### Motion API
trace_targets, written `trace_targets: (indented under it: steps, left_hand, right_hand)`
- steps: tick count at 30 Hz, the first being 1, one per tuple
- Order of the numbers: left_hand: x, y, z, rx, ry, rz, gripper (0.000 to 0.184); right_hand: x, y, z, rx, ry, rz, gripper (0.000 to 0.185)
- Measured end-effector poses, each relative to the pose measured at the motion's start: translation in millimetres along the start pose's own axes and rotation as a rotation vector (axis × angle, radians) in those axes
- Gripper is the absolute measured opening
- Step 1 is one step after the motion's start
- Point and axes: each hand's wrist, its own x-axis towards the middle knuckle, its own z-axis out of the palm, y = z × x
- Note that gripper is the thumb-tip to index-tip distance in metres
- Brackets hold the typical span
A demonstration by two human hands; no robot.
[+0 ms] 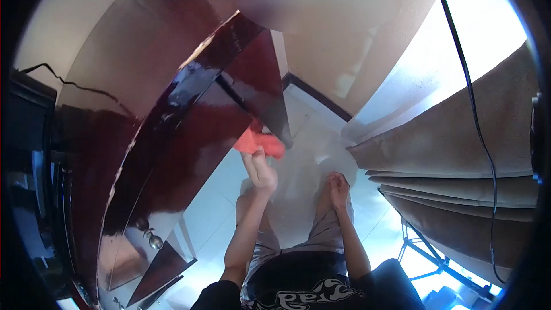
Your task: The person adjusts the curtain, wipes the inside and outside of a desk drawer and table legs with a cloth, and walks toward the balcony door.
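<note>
My left hand (260, 172) is closed on a red cloth (263, 140), which is bunched up beyond the fingers. The cloth is at the lower edge of a glossy dark-red wooden desk (189, 155), near its far corner; I cannot tell how firmly it presses there. My right hand (338, 189) rests by my right knee, nothing in it, its fingers loosely bent and partly hard to make out.
Along the desk top's curved edge (198, 51) the finish is chipped. Round metal knobs (154, 239) stick out at lower left. A black cable (472, 92) hangs at right before a brown curtain (459, 138). Dark metal legs (439, 264) stand below it.
</note>
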Motion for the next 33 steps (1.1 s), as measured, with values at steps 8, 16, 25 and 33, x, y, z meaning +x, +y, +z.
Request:
trace_targets:
  steps: [8, 16, 25, 33]
  left_hand:
    - [4.9, -64.2, 24.5, 0.644, 0.077, 0.480, 0.009]
    - [-29.7, -152.4, 25.3, 0.418, -0.264, 0.023, 0.018]
    - [-45.2, -270.0, 10.7, 1.039, -1.283, -0.268, 0.022]
    - [-159.7, -184.5, 8.8, 0.027, -0.248, -0.800, 0.037]
  right_hand:
    - [0.5, -17.7, 4.9, 0.098, 0.011, -0.030, 0.018]
    - [1.7, 5.2, -0.9, 0.160, -0.015, 0.006, 0.018]
    - [4.6, 9.6, -18.2, 0.076, 0.026, -0.039, 0.016]
    - [15.2, 18.4, -43.4, 0.192, 0.047, -0.016, 0.016]
